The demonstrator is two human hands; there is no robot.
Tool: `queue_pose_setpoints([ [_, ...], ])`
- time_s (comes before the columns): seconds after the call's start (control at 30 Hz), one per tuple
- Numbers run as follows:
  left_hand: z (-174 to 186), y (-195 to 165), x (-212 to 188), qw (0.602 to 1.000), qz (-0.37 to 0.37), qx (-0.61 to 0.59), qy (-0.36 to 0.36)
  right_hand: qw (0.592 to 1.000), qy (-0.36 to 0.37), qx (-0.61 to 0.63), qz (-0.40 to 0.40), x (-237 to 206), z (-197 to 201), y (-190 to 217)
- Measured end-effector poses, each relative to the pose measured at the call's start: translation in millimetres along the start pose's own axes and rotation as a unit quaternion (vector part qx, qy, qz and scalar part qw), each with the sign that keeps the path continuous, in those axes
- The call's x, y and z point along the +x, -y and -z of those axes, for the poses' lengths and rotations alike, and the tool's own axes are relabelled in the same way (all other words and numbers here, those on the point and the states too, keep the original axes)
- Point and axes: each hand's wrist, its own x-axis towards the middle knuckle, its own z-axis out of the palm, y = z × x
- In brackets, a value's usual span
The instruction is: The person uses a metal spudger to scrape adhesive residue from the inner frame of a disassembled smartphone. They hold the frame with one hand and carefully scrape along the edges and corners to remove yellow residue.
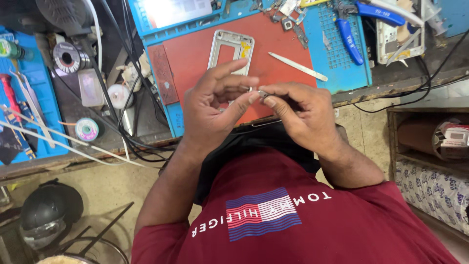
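Repair workshop: pliers [352, 30], solder spools [68, 57], phone frame [230, 49].

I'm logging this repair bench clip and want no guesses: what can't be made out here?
Head view only:
- The small part between the left hand and right hand: too small, covered by fingertips.
- The phone frame: its lower end is hidden behind the left hand.
- The blue-handled pliers: jaws cut off by the top edge.
- The helmet: partly dark, detail unclear.

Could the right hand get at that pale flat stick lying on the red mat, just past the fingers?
Probably yes. The pale flat stick lies bare on the red mat, nothing between it and the right hand. That hand pinches a small metal part, though, which may hinder grasping.
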Motion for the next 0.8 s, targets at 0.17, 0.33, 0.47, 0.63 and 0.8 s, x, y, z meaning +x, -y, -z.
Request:
queue_pose_setpoints([
  [0.17,1,7,-2,0.999,-0.027,0.019,-0.015,0.999,0.002,-0.031,0.018,2,-1,4],
  [0.33,5,8,-4,0.999,-0.004,0.039,-0.029,0.999,0.009,-0.049,0.008,3,-3,6],
  [0.47,6,7,-5,0.999,0.03,0.01,-0.038,0.998,0.005,-0.049,0.033,3,-2,7],
  [0.63,9,7,-7,0.996,0.044,-0.061,-0.04,0.995,-0.024,-0.086,0.052,-1,-2,10],
  [0.8,9,9,-11,0.995,0.042,-0.081,-0.036,0.988,-0.038,-0.115,0.095,-4,-3,12],
])
